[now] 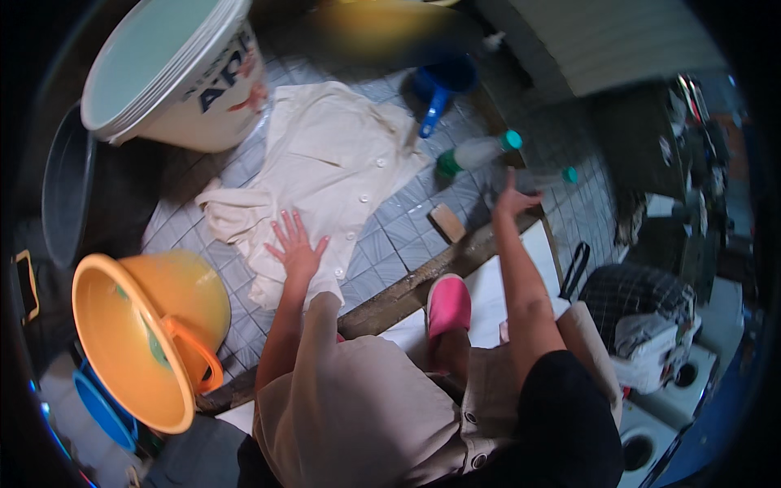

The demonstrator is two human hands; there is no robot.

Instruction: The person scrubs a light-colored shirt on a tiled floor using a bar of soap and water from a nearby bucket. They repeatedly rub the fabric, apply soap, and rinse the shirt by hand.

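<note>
A cream buttoned shirt [329, 146] lies spread on the wet tiled floor. My left hand [297, 247] rests on its lower part with the fingers spread. Out to the right, my right hand [515, 198] has its fingers apart beside a clear bottle with a teal cap [569, 175]; whether it touches that bottle cannot be told because of blur. A second bottle, green at its base with a teal cap [479, 154], leans just above that hand. A tan block, perhaps soap [448, 223], lies between the shirt and my right hand. Beyond the shirt is a blue plastic dipper [434, 110].
A large white bucket of pale liquid [226, 116] stands at the upper left. An orange bucket [134, 341] is tipped at lower left, near a blue container [105, 412]. A raised ledge [409, 287] crosses before my pink shoe [450, 305]. Bags [640, 329] sit at right.
</note>
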